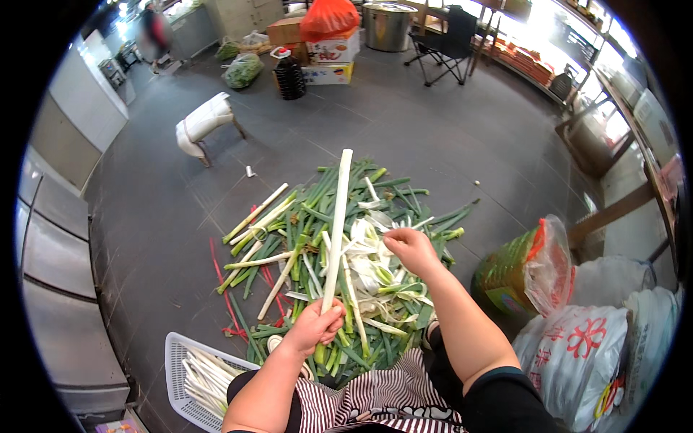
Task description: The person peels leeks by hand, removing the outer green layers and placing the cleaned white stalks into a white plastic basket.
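Note:
My left hand (pixel 319 325) grips a long white leek or large scallion stalk (pixel 339 222) near its lower end, the stalk pointing away from me. To the right, my right hand (pixel 409 248) hovers over the peelings with its fingers curled; whether it pinches a thin strip of peel cannot be told. Below both hands spreads a pile of green leaves (pixel 319 200) on the floor, with pale peeled layers (pixel 368 265) on top. Several untrimmed stalks (pixel 260 216) lie at its left side. White peeled stalks (pixel 203 379) fill part of a grey plastic basket (pixel 174 368) at lower left.
A wrapped low stool (pixel 208 122) stands beyond the pile, and a dark liquid jug (pixel 289 76) by stacked cartons (pixel 330 73). Stuffed plastic bags (pixel 579 346) crowd my right. Steel cabinets (pixel 65 260) line the left. Farther back are a folding chair (pixel 446 46) and a blurred person (pixel 154 32).

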A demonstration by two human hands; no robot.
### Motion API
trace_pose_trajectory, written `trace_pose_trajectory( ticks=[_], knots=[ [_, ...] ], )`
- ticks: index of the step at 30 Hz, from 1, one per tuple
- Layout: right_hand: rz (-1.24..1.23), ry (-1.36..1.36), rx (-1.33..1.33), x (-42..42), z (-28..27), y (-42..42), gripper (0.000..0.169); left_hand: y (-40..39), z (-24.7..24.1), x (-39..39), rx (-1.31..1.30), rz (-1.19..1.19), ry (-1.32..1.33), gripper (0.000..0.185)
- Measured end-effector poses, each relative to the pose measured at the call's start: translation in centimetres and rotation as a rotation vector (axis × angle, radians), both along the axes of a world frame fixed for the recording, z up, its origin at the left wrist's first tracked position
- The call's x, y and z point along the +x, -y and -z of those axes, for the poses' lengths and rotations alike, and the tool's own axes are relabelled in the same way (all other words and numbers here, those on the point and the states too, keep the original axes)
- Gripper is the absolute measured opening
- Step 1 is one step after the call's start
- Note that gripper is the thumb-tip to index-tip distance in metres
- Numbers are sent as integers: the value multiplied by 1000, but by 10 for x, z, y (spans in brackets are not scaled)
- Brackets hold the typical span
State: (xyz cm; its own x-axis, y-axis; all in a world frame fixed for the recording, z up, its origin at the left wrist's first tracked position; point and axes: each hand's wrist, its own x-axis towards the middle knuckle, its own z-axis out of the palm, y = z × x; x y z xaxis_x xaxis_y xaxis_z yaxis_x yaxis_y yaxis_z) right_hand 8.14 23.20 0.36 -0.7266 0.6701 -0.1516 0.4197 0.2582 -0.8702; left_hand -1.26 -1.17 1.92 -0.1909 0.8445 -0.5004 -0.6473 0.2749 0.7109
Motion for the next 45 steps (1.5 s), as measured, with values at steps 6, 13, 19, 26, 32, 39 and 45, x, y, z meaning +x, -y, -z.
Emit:
trace_pose_trajectory(
  ticks=[6, 13, 19, 26, 32, 39, 45],
  knots=[
    [98, -685, -717, -7, -30, -7, 29, -2, 4, 10, -131, 157, -244, 8],
    [136, -717, -705, 8, -31, -21, 25, -4, 12, 10, -169, 268, -435, 9],
    [129, -571, -676, 18, -36, -25, 19, 1, 9, 3, -191, 359, -469, 12],
    [105, -599, -698, 23, -34, -28, 18, 1, 6, 3, -167, 401, -328, 15],
    [161, -643, -638, 20, -31, -29, 16, 5, 31, 3, -96, 44, -715, 16],
    [242, -728, -566, 19, -21, -25, 11, -1, 5, 10, 20, 234, -86, 23],
    [228, -711, -620, 20, -20, -27, 8, 5, 13, 7, 24, 181, 154, 36]
  ],
)
